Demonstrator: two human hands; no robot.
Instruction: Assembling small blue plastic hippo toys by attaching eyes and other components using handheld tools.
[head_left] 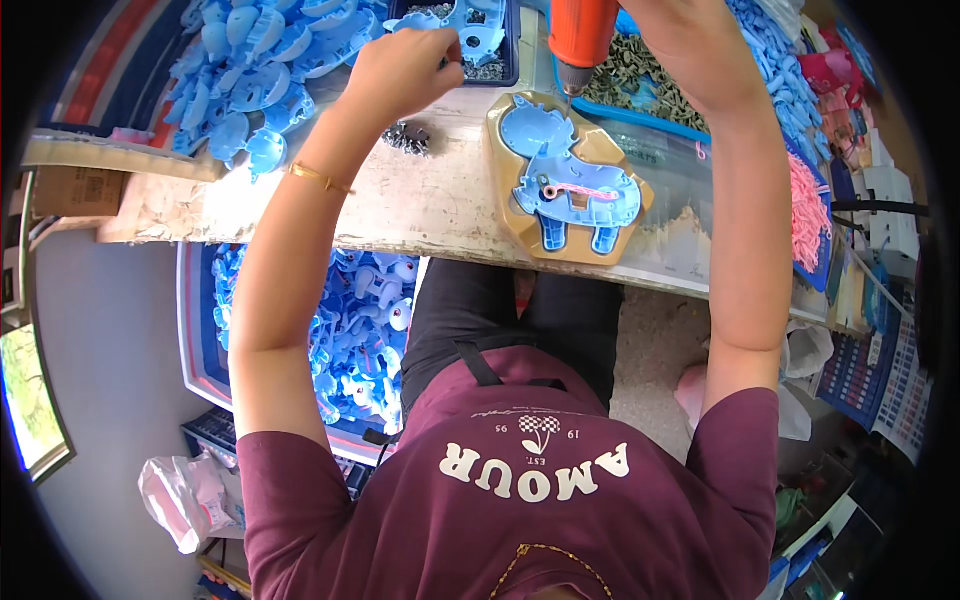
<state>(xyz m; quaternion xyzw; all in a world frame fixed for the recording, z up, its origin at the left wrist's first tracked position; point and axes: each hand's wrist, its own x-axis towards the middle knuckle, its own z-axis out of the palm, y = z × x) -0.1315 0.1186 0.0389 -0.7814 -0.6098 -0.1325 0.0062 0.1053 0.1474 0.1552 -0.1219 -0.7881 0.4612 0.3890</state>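
Note:
My right hand [690, 50] is at the upper edge, beside the orange body of a power screwdriver [583, 35]; its fingers run partly out of view around the tool. The bit points down at the head end of a light-blue animal-shaped plastic shell [600, 200]. This shell lies in a tan shaped holder [510, 215] and has a pink strip [585, 191] across its middle. My left hand [410, 65] is closed, fingertips curled beside a dark tray [512, 70] of small screws and blue parts. Whatever its fingers hold is hidden.
Blue shells [250, 70] pile up at the far left. A small heap of screws [407, 138] lies on the worktable [400, 210]. Olive-coloured parts [640, 80] fill a blue-rimmed bin, with pink strips [808, 210] at the right. Below the table edge stands a crate of blue parts [365, 310].

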